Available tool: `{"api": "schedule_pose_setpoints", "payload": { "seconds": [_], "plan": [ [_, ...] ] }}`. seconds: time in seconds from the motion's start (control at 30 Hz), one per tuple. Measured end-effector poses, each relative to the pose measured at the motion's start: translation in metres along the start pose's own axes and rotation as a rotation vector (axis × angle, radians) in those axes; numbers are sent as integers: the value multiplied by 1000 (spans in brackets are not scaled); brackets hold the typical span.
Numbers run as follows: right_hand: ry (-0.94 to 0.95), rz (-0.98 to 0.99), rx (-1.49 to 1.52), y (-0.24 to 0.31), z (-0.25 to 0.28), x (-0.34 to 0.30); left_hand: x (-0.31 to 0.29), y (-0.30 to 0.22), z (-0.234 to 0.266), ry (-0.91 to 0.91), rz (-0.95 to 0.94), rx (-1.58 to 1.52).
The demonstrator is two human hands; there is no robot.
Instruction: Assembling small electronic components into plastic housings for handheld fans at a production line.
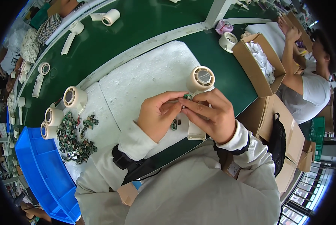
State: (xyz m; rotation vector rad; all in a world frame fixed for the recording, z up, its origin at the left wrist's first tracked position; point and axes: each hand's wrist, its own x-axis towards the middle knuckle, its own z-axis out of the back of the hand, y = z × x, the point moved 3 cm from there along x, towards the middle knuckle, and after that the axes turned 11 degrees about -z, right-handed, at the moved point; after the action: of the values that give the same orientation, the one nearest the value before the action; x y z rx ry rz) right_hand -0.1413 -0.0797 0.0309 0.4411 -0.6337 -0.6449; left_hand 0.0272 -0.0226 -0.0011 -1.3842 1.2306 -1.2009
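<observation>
A cream handheld fan [201,79] lies on the white foam sheet in front of me, its round head pointing away and its handle [196,132] toward me. Over the handle, my left hand [157,115] and my right hand [214,117] meet, fingertips pinched together around a small green circuit board [187,96]. Fingers cover much of the board and the middle of the fan. Below the hands, another small circuit board [174,124] rests on the foam sheet. Farther left is a heap of similar green boards [71,135].
More cream fans [75,98] stand around the heap, and others lie on the green conveyor [145,18] beyond a metal rail. A blue divided bin [44,165] is at left. At right are a cardboard box of white pieces [256,63] and a co-worker [310,82].
</observation>
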Motion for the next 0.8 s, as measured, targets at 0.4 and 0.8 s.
{"api": "schedule_pose_setpoints", "payload": {
  "seconds": [0.4, 0.8],
  "plan": [
    [-71, -125, 88, -16, 10, -1, -11, 16, -2, -80, -30, -72],
    [66, -284, 288, -13, 7, -3, -5, 12, -1, -54, -58, -142]
  ]
}}
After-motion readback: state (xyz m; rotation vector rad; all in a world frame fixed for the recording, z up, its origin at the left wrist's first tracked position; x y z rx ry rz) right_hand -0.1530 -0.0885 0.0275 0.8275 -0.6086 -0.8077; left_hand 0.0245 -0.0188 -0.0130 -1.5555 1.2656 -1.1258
